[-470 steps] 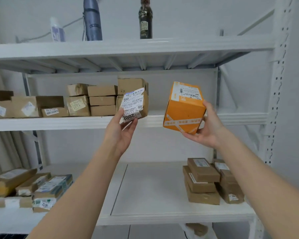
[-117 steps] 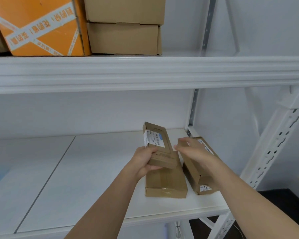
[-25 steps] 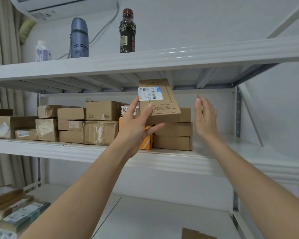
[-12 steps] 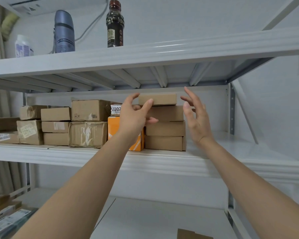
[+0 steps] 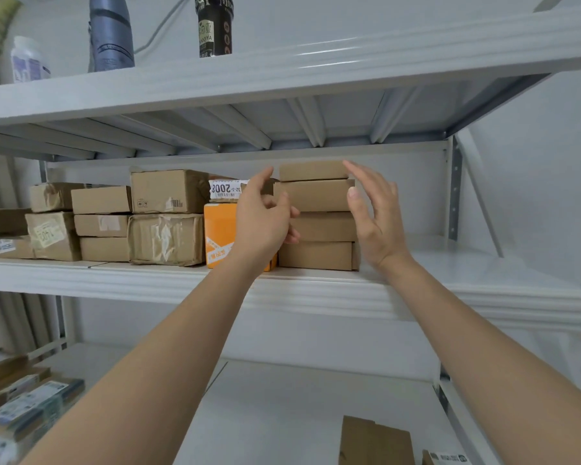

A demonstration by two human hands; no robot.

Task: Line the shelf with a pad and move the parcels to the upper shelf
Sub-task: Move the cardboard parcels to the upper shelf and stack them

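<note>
a flat brown parcel point(image 5: 312, 170) lies atop the four-high stack point(image 5: 316, 226) on the upper shelf point(image 5: 450, 290), flanked by the left hand point(image 5: 262, 223) and right hand point(image 5: 373, 213), fingers apart and holding nothing. the placing step is judged complete; next, the parcels on the lower shelf point(image 5: 374, 439) are to be reached for and gripped.

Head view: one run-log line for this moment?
stage: parcel stacked | top parcel: on four-box stack, upper shelf | left hand: open, empty | right hand: open, empty
</note>
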